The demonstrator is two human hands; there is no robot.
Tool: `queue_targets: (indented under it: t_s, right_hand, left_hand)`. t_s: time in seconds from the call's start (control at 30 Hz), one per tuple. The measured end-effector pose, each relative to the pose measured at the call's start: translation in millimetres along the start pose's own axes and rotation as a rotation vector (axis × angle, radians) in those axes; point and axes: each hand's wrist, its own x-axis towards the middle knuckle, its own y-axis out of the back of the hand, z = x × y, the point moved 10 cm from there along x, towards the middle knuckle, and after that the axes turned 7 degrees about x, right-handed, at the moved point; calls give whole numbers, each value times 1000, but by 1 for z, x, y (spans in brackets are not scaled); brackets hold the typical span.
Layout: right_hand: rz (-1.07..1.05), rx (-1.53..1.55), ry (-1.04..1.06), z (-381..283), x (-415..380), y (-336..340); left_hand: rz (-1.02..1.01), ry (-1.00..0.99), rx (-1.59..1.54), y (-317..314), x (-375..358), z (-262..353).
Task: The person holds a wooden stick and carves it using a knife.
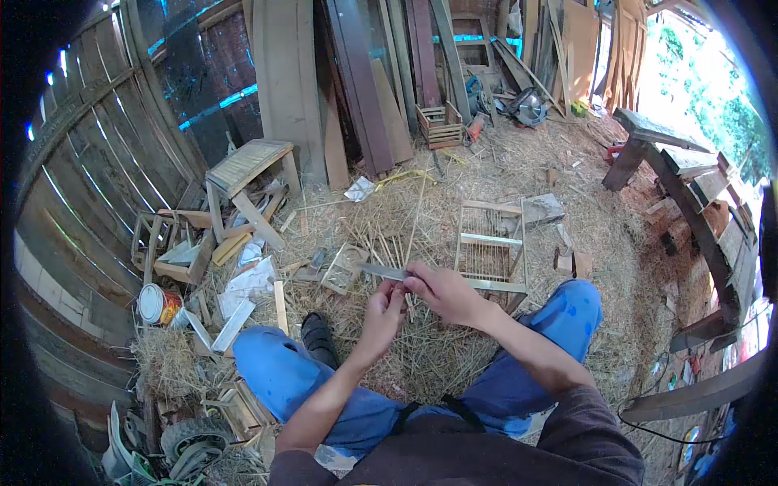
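Note:
My right hand [442,293] is closed around the near end of a flat grey blade, which looks like a knife [381,270]; it points left. Just below, my left hand [384,314] is closed in a pinch, its fingertips close to the right hand's. Whatever is between those fingertips is too small to make out. Under the blade, a small wooden block or board [345,269] lies on the straw, with thin sticks [395,253] beside it. A slatted wooden frame [492,243] stands right of my hands, before my right knee.
Straw and shavings cover the floor. A small wooden table [250,164] stands at left, near a paint can [151,303]. Tall boards [286,89] lean at the back, beside a wooden crate [440,125] and a circular saw [530,107]. A heavy timber bench [689,202] runs along the right.

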Motion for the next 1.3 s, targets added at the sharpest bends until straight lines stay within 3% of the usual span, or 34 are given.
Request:
queue_targets:
  t_s: [0.13, 0.23, 0.43, 0.57, 0.77, 1.07, 1.3]
  right_hand:
    - [20, -177, 130, -7, -8, -7]
    - [75, -304, 282, -24, -11, -1]
    - [90, -482, 356, -34, -15, 4]
    - [141, -482, 382, -40, -15, 14]
    - [158, -510, 375, -38, -11, 19]
    - [158, -405, 369, -37, -10, 13]
    - [187, -364, 386, -46, -11, 24]
  left_hand:
    - [84, -134, 288, 14, 4, -5]
    - [116, -243, 312, 14, -2, 5]
    - [-6, 95, -53, 1, -13, 0]
    - [-210, 193, -263, -13, -16, -3]
    - [-203, 277, -422, -15, -16, -7]
    - [-317, 299, -522, -22, -17, -4]
    - [-99, 82, -186, -14, -12, 3]
